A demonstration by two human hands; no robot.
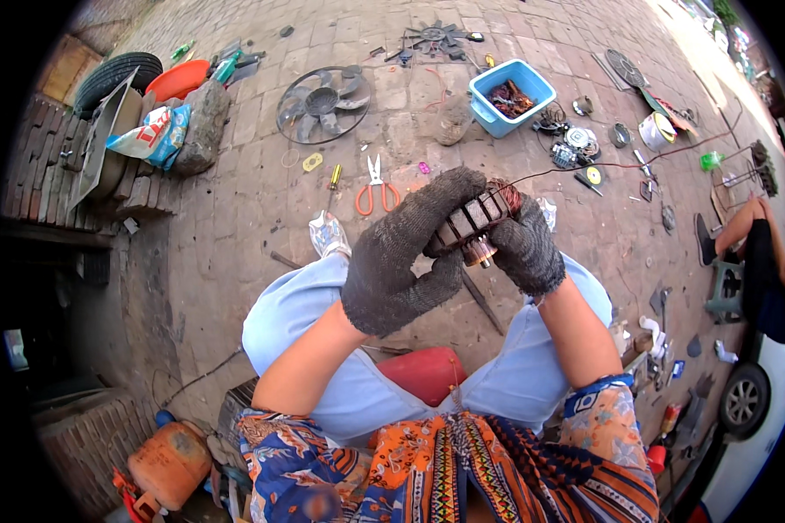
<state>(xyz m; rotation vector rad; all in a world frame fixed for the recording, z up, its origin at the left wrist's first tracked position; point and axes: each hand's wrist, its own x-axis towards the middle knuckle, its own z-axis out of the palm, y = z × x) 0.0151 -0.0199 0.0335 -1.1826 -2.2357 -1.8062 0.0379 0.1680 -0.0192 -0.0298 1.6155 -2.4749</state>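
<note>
Both my hands wear dark grey knitted gloves and hold a motor armature (474,218) in front of my knees. Its slotted metal core is dark, with copper windings at the upper right and a copper-coloured commutator with a short shaft below. My left hand (401,248) wraps round the armature's left side, fingers over the top. My right hand (528,248) grips its right side near the windings, the fingertips partly hidden. A thin dark wire (624,164) runs from about the windings out to the far right.
Scissors (375,187) and a yellow-handled screwdriver (334,178) lie ahead on the brick paving. Beyond are a fan blade (323,105), a blue tub (532,74) of copper scrap and motor parts (577,144). An orange tank (170,462) stands lower left; another person (759,253) sits at right.
</note>
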